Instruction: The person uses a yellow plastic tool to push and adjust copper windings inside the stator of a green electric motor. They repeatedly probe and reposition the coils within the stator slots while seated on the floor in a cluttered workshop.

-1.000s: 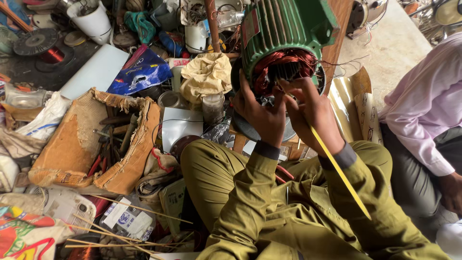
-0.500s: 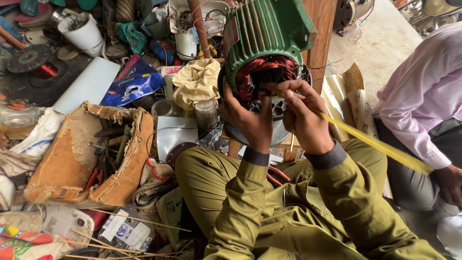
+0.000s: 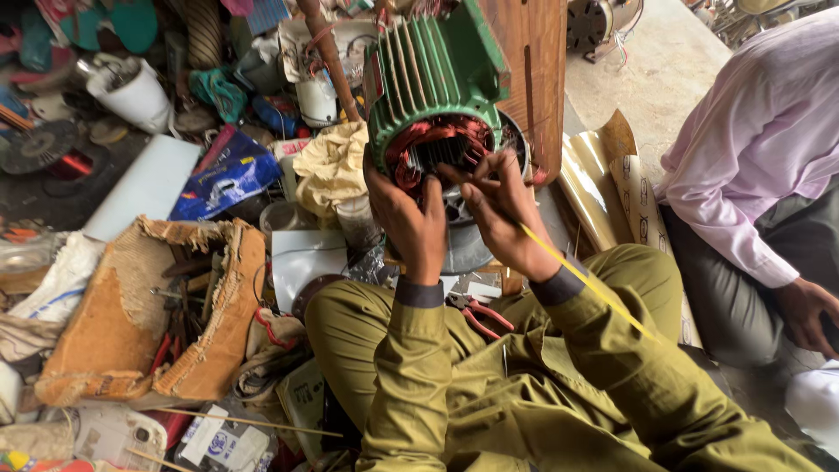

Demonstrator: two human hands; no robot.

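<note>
Down at the open end of the green motor [image 3: 437, 83], copper windings [image 3: 434, 144] already sit packed in the slots, left hand [image 3: 409, 218] bracing them while right hand [image 3: 501, 210] pinches a yellow strip [image 3: 584, 281], tucking apparently unfinished.

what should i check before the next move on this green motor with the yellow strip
1. Left hand bracing the green motor at its open end: ok.
2. Right hand gripping the yellow strip: ok, pinched at the copper windings.
3. Strip running free behind the hand: ok, it trails straight over the right sleeve.
4. Strip tip seated in a slot: cannot tell, the fingers hide it.
5. Pliers within reach: ok, lying on the lap.
6. Other person's hand apart from the work: ok, off to the right.
</note>
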